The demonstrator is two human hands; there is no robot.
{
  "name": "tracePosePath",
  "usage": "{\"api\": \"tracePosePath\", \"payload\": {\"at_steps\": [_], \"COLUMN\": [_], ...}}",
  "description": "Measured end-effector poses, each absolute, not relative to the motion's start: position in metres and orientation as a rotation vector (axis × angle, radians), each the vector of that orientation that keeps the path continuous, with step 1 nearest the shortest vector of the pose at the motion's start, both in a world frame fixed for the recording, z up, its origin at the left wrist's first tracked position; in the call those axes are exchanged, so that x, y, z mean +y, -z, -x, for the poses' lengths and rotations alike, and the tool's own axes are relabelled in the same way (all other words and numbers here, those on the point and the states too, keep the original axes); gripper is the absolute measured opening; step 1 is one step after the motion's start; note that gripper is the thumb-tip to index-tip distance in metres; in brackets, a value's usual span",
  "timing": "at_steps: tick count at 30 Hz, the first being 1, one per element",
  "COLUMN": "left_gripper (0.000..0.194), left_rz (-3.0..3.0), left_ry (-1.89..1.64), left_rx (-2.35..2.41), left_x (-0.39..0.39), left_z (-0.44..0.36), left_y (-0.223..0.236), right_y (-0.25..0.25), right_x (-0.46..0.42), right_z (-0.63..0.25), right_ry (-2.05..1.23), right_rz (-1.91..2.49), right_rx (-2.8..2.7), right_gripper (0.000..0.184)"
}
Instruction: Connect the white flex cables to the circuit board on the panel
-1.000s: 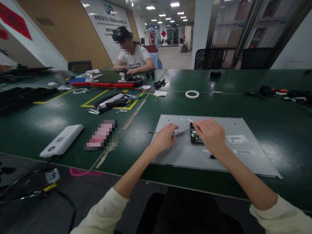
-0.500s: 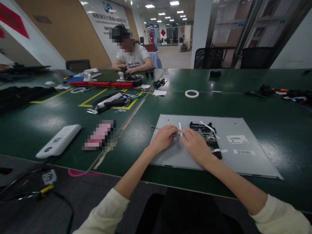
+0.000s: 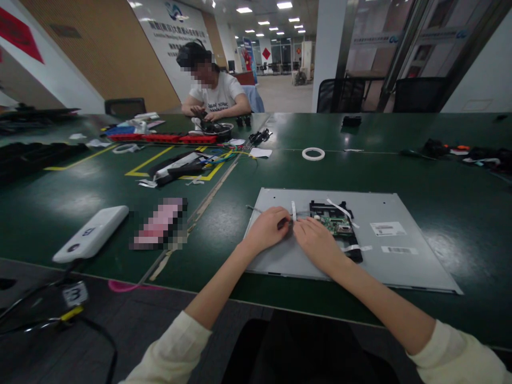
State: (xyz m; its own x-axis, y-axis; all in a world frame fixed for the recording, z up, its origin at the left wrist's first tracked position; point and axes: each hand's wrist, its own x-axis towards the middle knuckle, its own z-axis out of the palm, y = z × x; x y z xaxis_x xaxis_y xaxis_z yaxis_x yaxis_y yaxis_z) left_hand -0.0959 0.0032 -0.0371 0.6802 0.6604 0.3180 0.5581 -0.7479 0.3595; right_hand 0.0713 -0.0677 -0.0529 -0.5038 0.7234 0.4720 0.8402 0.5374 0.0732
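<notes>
A flat grey metal panel (image 3: 384,261) lies on the green table, with a green circuit board (image 3: 340,226) in a black plastic frame (image 3: 355,252) on it. A thin grey cable (image 3: 251,207) runs from the panel's left edge toward the board, passing behind my left hand (image 3: 269,229). That hand is closed, its curled fingers around the cable; the fingertips are partly hidden. My right hand (image 3: 314,240) rests on the panel left of the frame, fingers extended and close together, at the lower end of a white tape strip (image 3: 294,210). More tape strips (image 3: 340,207) lie across the frame.
A white tape roll (image 3: 313,154) lies beyond the panel. To the left are a white power bank (image 3: 92,234) and a blurred pink phone-shaped item (image 3: 160,224). A black pouch-like bundle (image 3: 176,168) and wires lie farther off. Another person (image 3: 218,96) works across the table.
My right hand has lowered slightly, its fingers moving down the tape strip and uncovering more of the board. My left fingers have curled and drawn slightly away from the strip.
</notes>
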Motion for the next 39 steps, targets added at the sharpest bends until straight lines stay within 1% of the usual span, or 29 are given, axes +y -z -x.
{"api": "tracePosePath", "payload": {"at_steps": [2, 5, 9, 10, 14, 17, 19, 22, 25, 28, 34, 39], "left_gripper": [0.013, 0.017, 0.042, 0.046, 0.043, 0.041, 0.041, 0.039, 0.044, 0.051, 0.052, 0.058], "left_rz": [-2.65, -2.621, -2.61, -2.624, -2.712, -2.748, -2.764, -2.768, -2.704, -2.656, -2.701, -2.758], "left_ry": [-0.631, -0.602, -0.652, -0.669, -0.587, -0.508, -0.5, -0.529, -0.552, -0.518, -0.43, -0.324], "left_rx": [1.022, 1.098, 1.081, 1.053, 0.965, 1.026, 1.096, 1.137, 1.118, 1.09, 1.068, 1.057], "left_x": [0.003, 0.003, 0.005, 0.006, 0.009, 0.007, 0.004, 0.0, 0.001, 0.004, 0.011, 0.017], "left_z": [0.093, 0.091, 0.09, 0.09, 0.089, 0.088, 0.086, 0.085, 0.085, 0.087, 0.09, 0.091], "left_y": [0.037, 0.037, 0.04, 0.042, 0.046, 0.047, 0.046, 0.044, 0.043, 0.042, 0.038, 0.035], "right_y": [0.053, 0.053, 0.054, 0.054, 0.052, 0.048, 0.046, 0.043, 0.042, 0.042, 0.038, 0.039], "right_x": [-0.067, -0.067, -0.066, -0.066, -0.067, -0.071, -0.075, -0.082, -0.088, -0.091, -0.1, -0.108], "right_z": [-0.071, -0.071, -0.07, -0.07, -0.068, -0.066, -0.065, -0.063, -0.062, -0.061, -0.061, -0.063], "right_ry": [0.401, 0.369, 0.346, 0.342, 0.311, 0.268, 0.227, 0.174, 0.16, 0.159, 0.142, 0.153], "right_rz": [1.285, 1.286, 1.29, 1.291, 1.303, 1.298, 1.296, 1.301, 1.31, 1.321, 1.333, 1.321], "right_rx": [-2.39, -2.384, -2.374, -2.375, -2.384, -2.394, -2.389, -2.378, -2.38, -2.399, -2.429, -2.451], "right_gripper": [0.017, 0.016, 0.016, 0.016, 0.014, 0.011, 0.015, 0.027, 0.037, 0.043, 0.04, 0.041]}}
